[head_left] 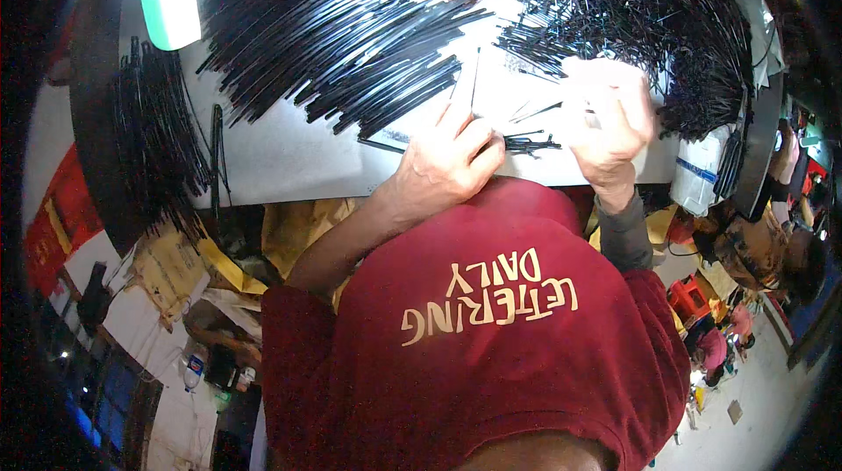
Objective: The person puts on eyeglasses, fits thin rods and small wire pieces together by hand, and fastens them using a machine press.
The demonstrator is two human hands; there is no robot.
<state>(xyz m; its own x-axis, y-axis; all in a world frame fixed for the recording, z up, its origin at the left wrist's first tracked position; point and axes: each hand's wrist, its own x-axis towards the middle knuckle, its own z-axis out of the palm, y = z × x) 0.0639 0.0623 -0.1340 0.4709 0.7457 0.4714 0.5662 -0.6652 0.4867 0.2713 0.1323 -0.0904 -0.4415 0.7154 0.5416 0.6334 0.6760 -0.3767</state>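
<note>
Single strip: a thin, straight black strip (475,81), at mid-length of the white, smooth-surfaced tabletop (298,148), its lower end at the left hand's fingertips.
Left hand: bare left hand (452,155), over the tabletop's near edge; fingers partly curled, the index finger reaching forward; whether it grips the single strip cannot be told.
Right hand: bare right hand (610,111), raised over the tabletop right of the middle; fingers bent, washed out by glare; whether it holds anything cannot be told.
Short group: a small cluster of black strips (531,144), on the tabletop near its near edge, between the hands.
Ordered strips: a broad layer of long, glossy black strips (333,50), slanting roughly parallel over the tabletop's left-centre and far part.
Tangled strips: a dense, crisscrossed black heap (631,15), on the tabletop's far right.
End bundle: long black strips (158,120), at the tabletop's left end, hanging past its near edge.
Package: a white wrapped block with a blue band (699,168), at the tabletop's near right corner.
Clothing: a dark red short-sleeved shirt with cream lettering (500,278), against the tabletop's near side.
</note>
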